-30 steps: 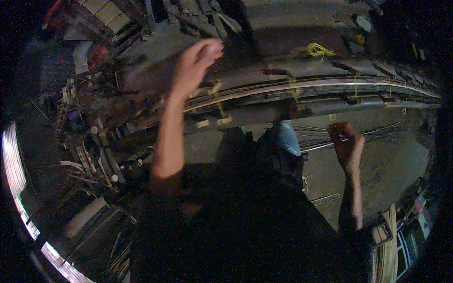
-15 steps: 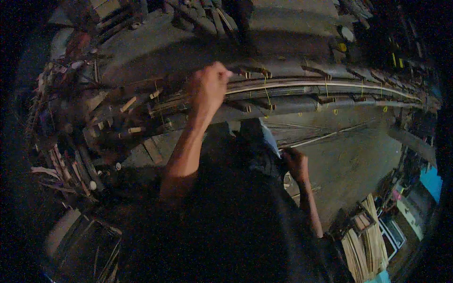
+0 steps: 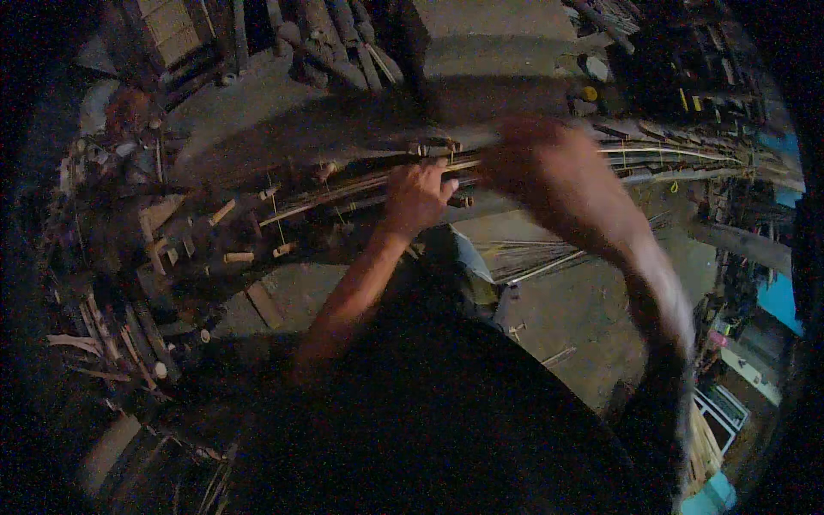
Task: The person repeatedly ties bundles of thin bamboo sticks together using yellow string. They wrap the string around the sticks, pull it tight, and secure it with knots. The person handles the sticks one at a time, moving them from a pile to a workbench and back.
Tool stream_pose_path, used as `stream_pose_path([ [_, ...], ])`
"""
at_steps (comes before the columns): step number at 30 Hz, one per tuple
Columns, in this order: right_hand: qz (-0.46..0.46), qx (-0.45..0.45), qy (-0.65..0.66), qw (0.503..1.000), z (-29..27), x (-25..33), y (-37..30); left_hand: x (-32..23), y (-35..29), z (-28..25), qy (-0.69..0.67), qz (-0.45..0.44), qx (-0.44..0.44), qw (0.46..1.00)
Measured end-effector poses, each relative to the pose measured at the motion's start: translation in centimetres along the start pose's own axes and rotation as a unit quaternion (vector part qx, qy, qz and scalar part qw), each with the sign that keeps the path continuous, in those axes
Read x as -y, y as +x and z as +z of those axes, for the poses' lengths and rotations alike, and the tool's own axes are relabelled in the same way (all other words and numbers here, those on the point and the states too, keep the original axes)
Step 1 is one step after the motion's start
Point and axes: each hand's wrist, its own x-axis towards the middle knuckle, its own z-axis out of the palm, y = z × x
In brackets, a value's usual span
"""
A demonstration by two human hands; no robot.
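Note:
A bundle of long thin strips (image 3: 343,190), perhaps wood or bamboo, runs from left to right across a long, dark beam-like support (image 3: 493,202) with short wooden pegs along it. My left hand (image 3: 418,199) is on the middle of the bundle, its fingers bent over the strips and the thumb held apart on the near side. Farther right, my right hand (image 3: 549,167) is over the same bundle, smeared by motion. Its fingers cannot be made out, nor whether it holds anything. Thin yellow ties (image 3: 624,154) cross the strips at intervals.
Branches and sticks (image 3: 120,322) are piled at the left. Thin rods (image 3: 536,262) lie on the floor beyond my body. Pale wooden slats (image 3: 705,446) and a light-framed box (image 3: 721,416) stand at the lower right. Logs (image 3: 330,43) lie at the far side.
My left hand has moved right and come down onto the strips. My right hand has risen from beside my body to the bundle. The view has shifted a little.

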Motion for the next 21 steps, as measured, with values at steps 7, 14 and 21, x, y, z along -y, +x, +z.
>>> stream_pose_path([
  [7, 0.015, -0.061, 0.114, 0.991, 4.3, -9.6, 11.9, -1.5, 2.9, 0.8, -0.08, -0.115, 0.088, 0.986],
  [14, -0.072, -0.132, 0.581, 0.8, 13.8, -8.5, 7.8, -0.2, -0.1, 1.2, 0.06, -0.094, 0.012, 0.994],
  [21, -0.154, -0.061, 0.206, 0.964, 29.6, -2.5, 2.6, -4.5, 5.1, -4.8, -0.422, -0.114, 0.002, 0.9],
])
